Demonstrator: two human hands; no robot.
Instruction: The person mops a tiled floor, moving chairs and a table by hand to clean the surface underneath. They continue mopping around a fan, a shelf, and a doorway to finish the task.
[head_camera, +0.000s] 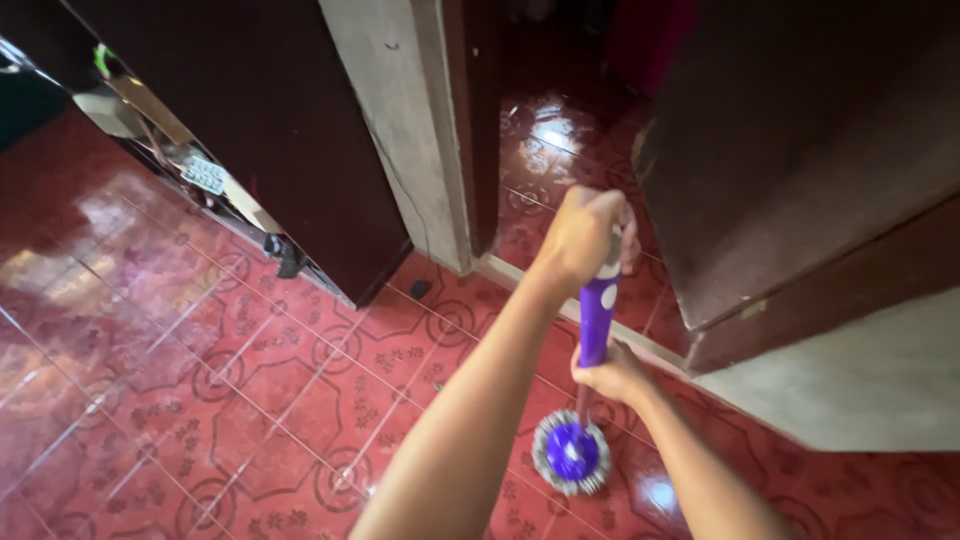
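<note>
Mop handle hidden inside both grips

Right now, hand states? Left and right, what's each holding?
Left hand: closed around the top of the purple mop handle.
Right hand: closed on the same handle lower down, just above the mop head.

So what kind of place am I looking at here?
Probably a home interior, at a doorway between two rooms. Glossy red patterned floor tiles, a dark brown wooden door standing open and a purple-handled mop gripped by the left hand and right hand suggest it.
</note>
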